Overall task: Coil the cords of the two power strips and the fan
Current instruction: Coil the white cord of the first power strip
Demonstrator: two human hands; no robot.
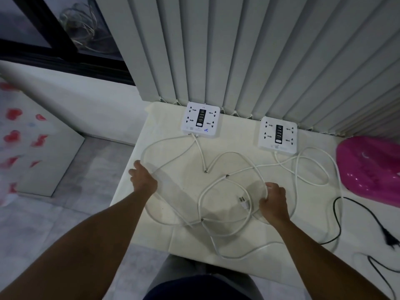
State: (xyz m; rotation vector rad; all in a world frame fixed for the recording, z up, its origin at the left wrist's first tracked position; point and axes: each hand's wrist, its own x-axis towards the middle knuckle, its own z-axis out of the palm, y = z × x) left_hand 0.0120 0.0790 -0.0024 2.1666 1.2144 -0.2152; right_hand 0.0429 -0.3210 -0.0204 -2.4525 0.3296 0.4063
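Two white square power strips lie at the back of the white table [160, 213], the left power strip [201, 120] and the right power strip [278, 135]. Their white cords [236, 153] sprawl in loose overlapping loops across the tabletop, and a white plug [243, 202] lies inside one loop. My left hand [142, 177] is at the table's left edge and grips the outer loop of the left strip's cord. My right hand [273, 202] pinches a white cord loop near the table's middle. A black cord [337, 213] with a black plug [391, 241] trails off at the right.
A glossy pink plastic object [370, 169] sits at the table's right end. Grey vertical blinds [238, 50] hang right behind the strips. A white panel with red heart prints [32, 144] stands on the floor to the left. My legs are at the table's near edge.
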